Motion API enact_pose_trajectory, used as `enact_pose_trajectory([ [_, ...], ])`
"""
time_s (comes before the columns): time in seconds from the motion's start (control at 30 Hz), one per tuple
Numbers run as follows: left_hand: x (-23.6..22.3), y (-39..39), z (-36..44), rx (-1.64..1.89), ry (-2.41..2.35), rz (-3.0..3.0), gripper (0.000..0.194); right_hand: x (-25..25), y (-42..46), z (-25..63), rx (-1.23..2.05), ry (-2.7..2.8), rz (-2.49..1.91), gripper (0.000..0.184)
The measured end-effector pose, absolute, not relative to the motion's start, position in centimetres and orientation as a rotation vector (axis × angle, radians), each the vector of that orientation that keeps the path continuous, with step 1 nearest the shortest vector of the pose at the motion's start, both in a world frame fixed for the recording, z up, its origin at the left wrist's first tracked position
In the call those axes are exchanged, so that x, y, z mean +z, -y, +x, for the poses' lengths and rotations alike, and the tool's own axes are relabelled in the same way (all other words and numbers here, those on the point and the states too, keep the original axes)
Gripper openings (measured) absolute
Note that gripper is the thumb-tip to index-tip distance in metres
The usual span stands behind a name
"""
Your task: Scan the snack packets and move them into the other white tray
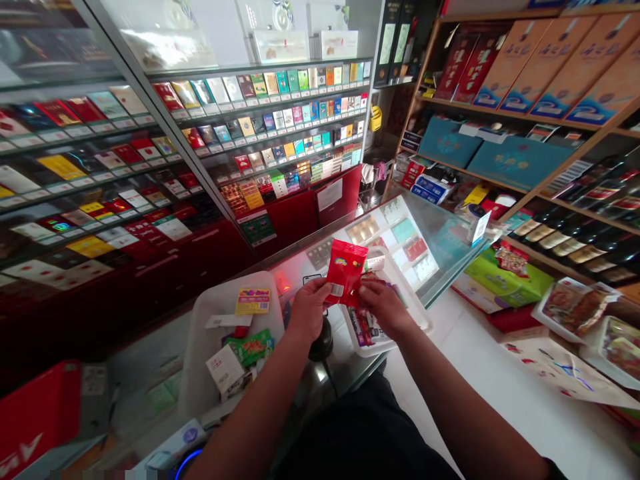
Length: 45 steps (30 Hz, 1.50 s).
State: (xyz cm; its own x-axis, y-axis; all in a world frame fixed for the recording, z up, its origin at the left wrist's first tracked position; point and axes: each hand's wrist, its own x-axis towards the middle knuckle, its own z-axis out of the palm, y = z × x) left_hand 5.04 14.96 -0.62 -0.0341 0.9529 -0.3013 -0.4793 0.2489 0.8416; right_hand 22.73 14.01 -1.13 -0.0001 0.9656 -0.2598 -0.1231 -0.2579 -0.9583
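Note:
A red snack packet (pixel 346 267) with a barcode label near its lower left is held up above the glass counter. My left hand (pixel 311 307) pinches its left edge, and my right hand (pixel 383 301) grips the lower right corner. Under the right hand sits a white tray (pixel 423 319) with several packaged items in it. Left of my hands stands a larger white bin (pixel 193 340) holding a yellow packet (pixel 253 301), a green packet (pixel 253 347) and a small white box (pixel 226 370). Below my left hand a black round device (pixel 323 340) with a cable is partly hidden by the wrist.
The glass counter (pixel 450 240) runs toward the back right. Lit shelves of small packs (pixel 280 83) line the wall ahead. On the right, wooden shelves hold orange boxes (pixel 545 67) and bottles (pixel 565 233). A red box (pixel 43 413) stands at lower left.

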Motion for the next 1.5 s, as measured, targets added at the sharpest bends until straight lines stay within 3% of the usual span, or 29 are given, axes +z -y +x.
enact_pose_trajectory([
  [0.1,-1.0,-14.8,4.6,1.297,-1.048,0.556,0.033,-1.9,-13.1,21.2,1.552,0.936,-1.294,0.042],
  [0.33,-0.2,-15.2,2.6,1.273,-1.091,0.7,0.041,-2.3,-13.9,20.4,1.301,1.248,-1.385,0.024],
  [0.63,-0.9,-16.8,-0.4,1.263,-1.137,0.836,0.035,-3.7,-15.4,18.8,1.167,1.41,-1.39,0.024],
  [0.87,-3.2,-17.5,-2.8,1.316,-1.181,0.856,0.058,-5.2,-16.5,18.1,0.948,1.492,-1.528,0.03],
  [1.17,-6.7,-16.9,-4.8,1.209,-1.482,1.097,0.043,-7.2,-16.7,17.5,0.725,1.75,-1.522,0.031],
  [1.5,-7.3,-16.2,-4.6,1.188,-1.469,1.03,0.043,-9.5,-17.1,17.3,0.537,1.94,-1.494,0.023],
])
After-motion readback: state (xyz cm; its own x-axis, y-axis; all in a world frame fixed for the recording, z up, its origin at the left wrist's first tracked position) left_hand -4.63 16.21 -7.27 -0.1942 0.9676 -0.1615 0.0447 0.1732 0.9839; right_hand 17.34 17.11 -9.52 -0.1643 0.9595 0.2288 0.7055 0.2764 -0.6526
